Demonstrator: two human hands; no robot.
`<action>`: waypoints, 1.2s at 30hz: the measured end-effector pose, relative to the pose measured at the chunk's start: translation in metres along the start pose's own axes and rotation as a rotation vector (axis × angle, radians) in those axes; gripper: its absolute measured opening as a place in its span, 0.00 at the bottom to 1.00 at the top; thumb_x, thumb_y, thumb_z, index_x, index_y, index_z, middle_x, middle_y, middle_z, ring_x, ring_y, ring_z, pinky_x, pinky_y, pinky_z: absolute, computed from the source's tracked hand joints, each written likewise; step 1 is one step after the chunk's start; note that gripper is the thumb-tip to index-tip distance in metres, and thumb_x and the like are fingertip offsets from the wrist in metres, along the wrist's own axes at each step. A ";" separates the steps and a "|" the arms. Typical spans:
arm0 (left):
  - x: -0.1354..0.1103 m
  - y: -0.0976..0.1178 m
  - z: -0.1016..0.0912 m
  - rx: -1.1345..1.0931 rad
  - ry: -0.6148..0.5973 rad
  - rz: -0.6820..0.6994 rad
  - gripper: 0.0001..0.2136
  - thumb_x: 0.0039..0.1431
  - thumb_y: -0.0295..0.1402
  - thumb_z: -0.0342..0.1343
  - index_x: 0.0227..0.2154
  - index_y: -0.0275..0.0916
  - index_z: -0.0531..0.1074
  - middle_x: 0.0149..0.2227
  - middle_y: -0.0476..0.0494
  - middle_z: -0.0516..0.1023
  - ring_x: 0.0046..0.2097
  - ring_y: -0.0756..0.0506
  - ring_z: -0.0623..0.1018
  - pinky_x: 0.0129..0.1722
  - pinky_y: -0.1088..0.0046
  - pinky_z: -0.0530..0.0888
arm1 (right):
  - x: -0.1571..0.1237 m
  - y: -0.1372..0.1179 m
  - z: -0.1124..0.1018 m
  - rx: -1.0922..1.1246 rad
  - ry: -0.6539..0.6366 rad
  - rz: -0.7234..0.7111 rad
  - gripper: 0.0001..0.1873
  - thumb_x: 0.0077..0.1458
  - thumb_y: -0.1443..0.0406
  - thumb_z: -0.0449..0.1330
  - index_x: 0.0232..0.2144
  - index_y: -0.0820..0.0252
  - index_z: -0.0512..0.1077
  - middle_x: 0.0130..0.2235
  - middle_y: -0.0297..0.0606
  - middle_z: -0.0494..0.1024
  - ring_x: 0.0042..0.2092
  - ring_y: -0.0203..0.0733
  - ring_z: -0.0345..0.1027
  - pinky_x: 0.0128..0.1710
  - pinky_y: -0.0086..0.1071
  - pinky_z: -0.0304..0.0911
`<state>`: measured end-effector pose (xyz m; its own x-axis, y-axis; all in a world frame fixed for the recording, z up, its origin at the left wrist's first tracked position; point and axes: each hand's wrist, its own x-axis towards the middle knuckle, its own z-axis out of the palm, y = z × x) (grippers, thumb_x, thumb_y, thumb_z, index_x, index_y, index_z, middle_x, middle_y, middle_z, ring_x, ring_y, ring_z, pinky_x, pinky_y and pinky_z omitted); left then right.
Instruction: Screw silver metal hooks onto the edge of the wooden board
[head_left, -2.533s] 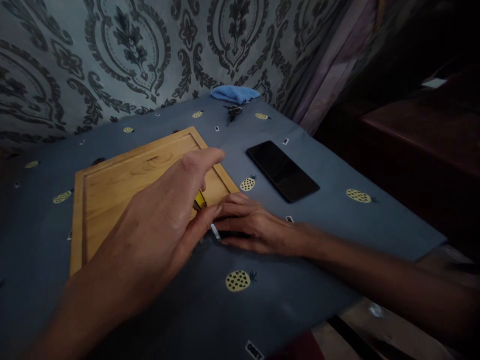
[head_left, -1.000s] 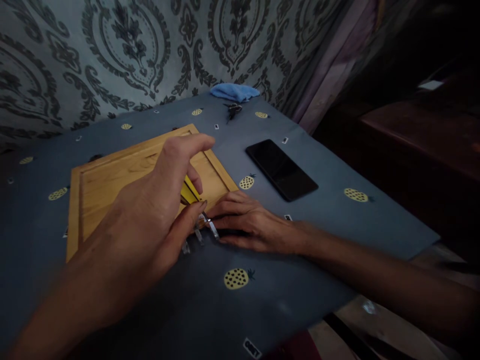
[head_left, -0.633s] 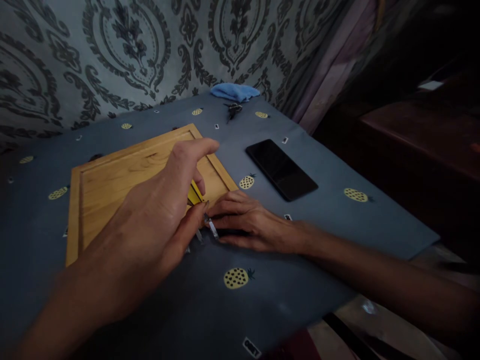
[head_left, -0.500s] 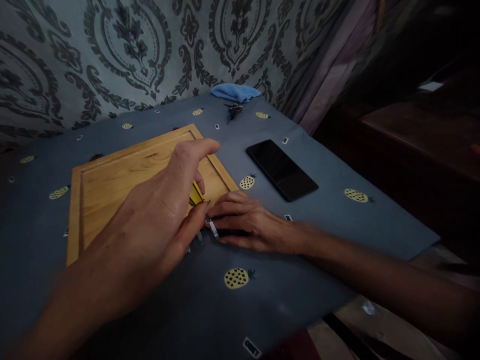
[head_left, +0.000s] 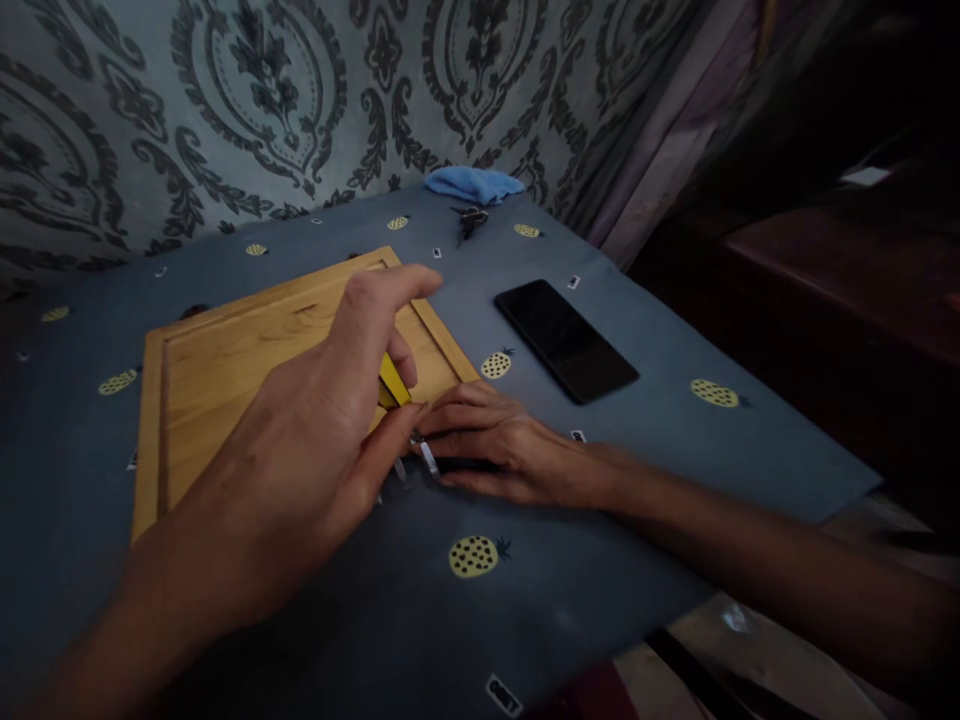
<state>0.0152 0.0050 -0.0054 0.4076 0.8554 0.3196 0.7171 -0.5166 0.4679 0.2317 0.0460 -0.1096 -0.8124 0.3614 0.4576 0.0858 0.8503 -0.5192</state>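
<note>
A framed wooden panel (head_left: 225, 390) lies on the blue tablecloth, its near right corner covered by my hands. My left hand (head_left: 307, 420) reaches over the panel with its thumb and fingers closed around a yellow tool (head_left: 394, 382); only a short slanted part shows, so its exact kind is hidden. Close beside it, my right hand (head_left: 499, 445) rests low at that corner. Its bent fingers are closed on a small shiny metal fitting (head_left: 428, 458), which sticks out below the fingertips. Where the yellow tool meets the fitting or the wood is hidden.
Right of the panel lies a black phone (head_left: 566, 340). Toward the back are a small dark item (head_left: 470, 220), possibly keys, and a folded blue cloth (head_left: 474, 184). A patterned curtain (head_left: 277, 90) hangs behind the table. The table's right edge (head_left: 757, 375) slants toward me.
The yellow tool has turned slightly in my left hand, and more of its yellow side shows. My left index finger has risen a little. My right hand stays in place.
</note>
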 end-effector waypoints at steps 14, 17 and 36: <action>0.001 -0.001 -0.006 -0.028 -0.006 -0.041 0.29 0.61 0.31 0.56 0.63 0.54 0.56 0.43 0.47 0.73 0.46 0.41 0.80 0.22 0.75 0.69 | -0.001 0.000 -0.001 -0.014 -0.008 -0.003 0.15 0.66 0.64 0.60 0.51 0.66 0.76 0.52 0.46 0.79 0.52 0.45 0.66 0.55 0.42 0.63; 0.000 0.002 -0.006 -0.023 -0.038 -0.054 0.28 0.63 0.30 0.54 0.63 0.54 0.55 0.43 0.49 0.73 0.44 0.43 0.80 0.24 0.76 0.69 | 0.000 0.000 -0.001 -0.012 -0.012 0.002 0.15 0.66 0.64 0.60 0.51 0.66 0.76 0.52 0.46 0.79 0.53 0.46 0.66 0.55 0.43 0.63; 0.002 0.000 -0.004 0.025 -0.027 0.050 0.28 0.62 0.28 0.55 0.63 0.50 0.55 0.43 0.48 0.74 0.37 0.47 0.79 0.24 0.78 0.70 | 0.000 -0.001 -0.001 0.011 -0.011 0.018 0.15 0.66 0.64 0.60 0.52 0.64 0.76 0.52 0.46 0.79 0.53 0.46 0.66 0.56 0.43 0.62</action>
<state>0.0135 0.0065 -0.0020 0.4582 0.8294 0.3196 0.7091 -0.5579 0.4313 0.2319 0.0451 -0.1081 -0.8172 0.3722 0.4401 0.0941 0.8394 -0.5353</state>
